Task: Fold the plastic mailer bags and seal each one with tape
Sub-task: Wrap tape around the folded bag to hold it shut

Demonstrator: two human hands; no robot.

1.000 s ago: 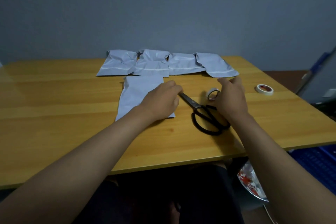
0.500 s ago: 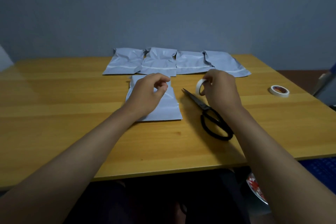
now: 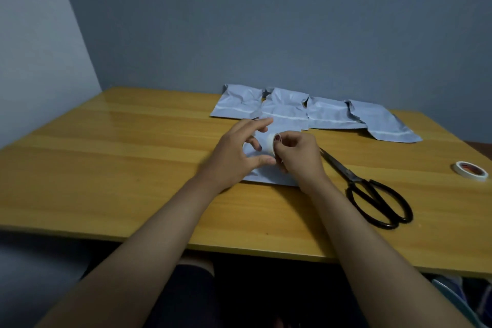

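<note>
Both my forearms reach forward from the bottom of the view, bare, and converge so that my hands meet almost knuckle to knuckle over the middle of the desk. My right hand (image 3: 299, 157) is curled, thumb and fingers pinching a small tape roll (image 3: 272, 142) held on edge. My left hand (image 3: 234, 153) sits just beside it with the fingers spread and loosely bent, index finger stretched forward above the roll, thumb pointing toward my right hand. Whether my left fingertips touch the roll I cannot tell.
</note>
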